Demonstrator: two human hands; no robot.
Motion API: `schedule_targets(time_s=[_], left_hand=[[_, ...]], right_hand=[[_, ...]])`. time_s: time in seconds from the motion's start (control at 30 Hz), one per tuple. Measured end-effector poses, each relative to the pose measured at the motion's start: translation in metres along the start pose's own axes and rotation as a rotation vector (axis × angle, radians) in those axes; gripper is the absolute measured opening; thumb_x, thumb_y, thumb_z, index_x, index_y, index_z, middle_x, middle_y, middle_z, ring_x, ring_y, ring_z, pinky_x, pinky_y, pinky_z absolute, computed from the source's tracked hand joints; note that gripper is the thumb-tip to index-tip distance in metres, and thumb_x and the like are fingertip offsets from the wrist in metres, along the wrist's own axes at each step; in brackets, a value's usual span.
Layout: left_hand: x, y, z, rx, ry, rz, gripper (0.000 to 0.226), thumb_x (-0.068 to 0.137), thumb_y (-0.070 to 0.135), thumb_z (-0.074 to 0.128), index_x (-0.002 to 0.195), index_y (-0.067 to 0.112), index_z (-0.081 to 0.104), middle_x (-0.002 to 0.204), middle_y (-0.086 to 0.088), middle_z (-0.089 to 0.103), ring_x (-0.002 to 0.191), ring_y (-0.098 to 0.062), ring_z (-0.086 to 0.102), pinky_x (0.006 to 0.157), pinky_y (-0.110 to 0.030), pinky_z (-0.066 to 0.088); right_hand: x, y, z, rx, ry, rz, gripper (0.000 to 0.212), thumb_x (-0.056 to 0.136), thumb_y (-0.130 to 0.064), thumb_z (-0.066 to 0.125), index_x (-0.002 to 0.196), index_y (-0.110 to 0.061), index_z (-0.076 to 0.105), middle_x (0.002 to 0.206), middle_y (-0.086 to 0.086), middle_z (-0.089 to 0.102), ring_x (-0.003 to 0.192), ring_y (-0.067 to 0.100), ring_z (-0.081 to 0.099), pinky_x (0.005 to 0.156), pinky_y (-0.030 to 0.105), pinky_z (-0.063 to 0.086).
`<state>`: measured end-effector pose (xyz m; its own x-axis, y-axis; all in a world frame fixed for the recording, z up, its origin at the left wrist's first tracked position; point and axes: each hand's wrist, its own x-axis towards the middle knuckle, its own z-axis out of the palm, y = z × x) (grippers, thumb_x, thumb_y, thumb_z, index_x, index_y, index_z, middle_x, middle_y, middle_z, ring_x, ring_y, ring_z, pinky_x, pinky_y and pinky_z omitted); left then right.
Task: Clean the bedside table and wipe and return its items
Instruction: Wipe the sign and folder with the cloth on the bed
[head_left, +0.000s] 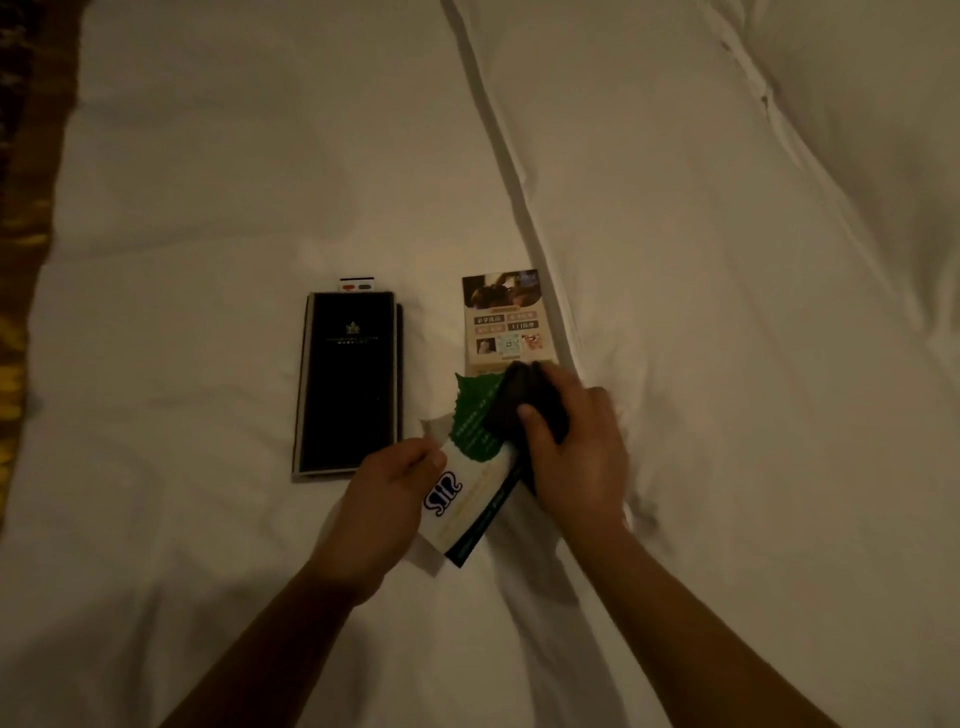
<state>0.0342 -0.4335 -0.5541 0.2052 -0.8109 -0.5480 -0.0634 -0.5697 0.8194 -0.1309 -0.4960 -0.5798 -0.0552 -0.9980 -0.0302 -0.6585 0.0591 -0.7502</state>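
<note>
On the white bed, my left hand (382, 501) grips a white card with a green leaf print (470, 478) by its left edge, holding it tilted just above the sheet. Pressed onto the card's upper right part is a dark cloth (524, 402), bunched in my right hand (576, 447). Just beyond them a beige photo card with a QR code (506, 322) lies flat. A black folder with a gold crest (349, 384) lies to the left, and a small card (356, 285) pokes out from under its top.
The folded edge of a white duvet (524, 208) runs diagonally from the top centre down past my right hand. Thick duvet folds fill the right side. A dark patterned carpet strip (21, 208) borders the bed on the left.
</note>
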Motion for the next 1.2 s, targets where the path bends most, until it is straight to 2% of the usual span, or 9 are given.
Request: schedule_targets(time_s=[0.1,0.2,0.37,0.53,0.7,0.9,1.0,1.13,1.2], left_hand=[[-0.001,0.002,0.0,-0.018,-0.004,0.007,0.03,0.102,0.021,0.048,0.092,0.031,0.075,0.086,-0.003,0.077,0.078,-0.02,0.075,0.067,-0.035,0.059],[-0.004,0.001,-0.007,0.004,-0.022,-0.003,0.031,0.102,0.02,0.048,0.094,0.034,0.075,0.087,-0.002,0.078,0.079,-0.021,0.076,0.068,-0.036,0.058],[-0.004,-0.001,-0.01,0.116,-0.065,0.001,0.024,0.101,0.023,0.051,0.098,0.027,0.074,0.087,0.002,0.078,0.079,-0.015,0.075,0.076,-0.039,0.06],[-0.005,0.003,0.001,-0.018,-0.054,-0.012,0.027,0.101,0.016,0.05,0.093,0.02,0.075,0.083,-0.005,0.078,0.073,-0.019,0.075,0.059,-0.027,0.056],[-0.004,-0.002,0.0,-0.145,-0.031,-0.039,0.03,0.102,0.014,0.047,0.093,0.023,0.075,0.083,-0.001,0.079,0.071,-0.013,0.075,0.055,-0.021,0.054],[0.006,-0.01,0.002,-0.52,0.004,-0.137,0.038,0.103,0.016,0.043,0.095,0.018,0.079,0.097,-0.013,0.078,0.081,-0.022,0.076,0.061,-0.032,0.06],[0.008,-0.015,0.0,-0.622,0.026,-0.201,0.035,0.103,0.018,0.041,0.109,0.01,0.074,0.107,-0.017,0.075,0.089,-0.026,0.075,0.066,-0.034,0.06],[0.011,-0.014,0.006,-0.613,0.036,-0.201,0.026,0.102,0.018,0.043,0.112,0.01,0.066,0.107,-0.019,0.072,0.088,-0.028,0.069,0.077,-0.042,0.056],[0.012,-0.008,0.01,-0.7,0.007,-0.206,0.025,0.1,0.015,0.043,0.114,0.01,0.063,0.104,-0.016,0.072,0.088,-0.026,0.07,0.08,-0.041,0.055]], right_hand=[[-0.025,-0.015,0.015,-0.026,-0.131,-0.223,0.049,0.088,-0.045,0.06,0.136,-0.038,0.049,0.104,-0.009,0.046,0.087,0.0,0.043,0.069,0.002,0.033],[-0.014,-0.019,0.018,0.007,-0.141,-0.226,0.048,0.086,-0.041,0.066,0.132,-0.037,0.055,0.107,-0.004,0.054,0.089,0.001,0.046,0.071,0.001,0.033],[0.02,-0.013,0.006,0.143,-0.03,0.057,0.038,0.089,-0.032,0.067,0.126,-0.029,0.064,0.115,-0.001,0.068,0.102,0.013,0.062,0.09,0.03,0.053],[-0.01,-0.021,0.014,0.046,-0.084,-0.134,0.043,0.082,-0.048,0.065,0.125,-0.04,0.058,0.112,-0.011,0.064,0.097,0.0,0.055,0.081,0.005,0.036],[0.012,0.004,-0.004,0.03,0.0,0.087,0.039,0.085,-0.044,0.069,0.122,-0.032,0.065,0.108,-0.007,0.069,0.095,0.01,0.062,0.087,0.035,0.054],[-0.04,-0.009,0.013,0.027,-0.298,-0.044,0.046,0.069,-0.059,0.069,0.113,-0.044,0.061,0.094,-0.02,0.068,0.078,-0.006,0.056,0.069,0.005,0.039],[-0.049,-0.011,0.014,-0.014,-0.401,-0.126,0.045,0.072,-0.057,0.067,0.114,-0.044,0.062,0.097,-0.013,0.07,0.084,0.004,0.061,0.075,0.023,0.051],[-0.023,0.003,0.001,0.029,-0.193,0.108,0.037,0.078,-0.043,0.075,0.114,-0.038,0.068,0.103,-0.008,0.073,0.09,0.01,0.066,0.081,0.031,0.055],[-0.032,-0.007,0.006,0.058,-0.196,0.092,0.035,0.079,-0.044,0.071,0.113,-0.039,0.068,0.1,-0.01,0.073,0.088,0.01,0.067,0.08,0.032,0.056]])
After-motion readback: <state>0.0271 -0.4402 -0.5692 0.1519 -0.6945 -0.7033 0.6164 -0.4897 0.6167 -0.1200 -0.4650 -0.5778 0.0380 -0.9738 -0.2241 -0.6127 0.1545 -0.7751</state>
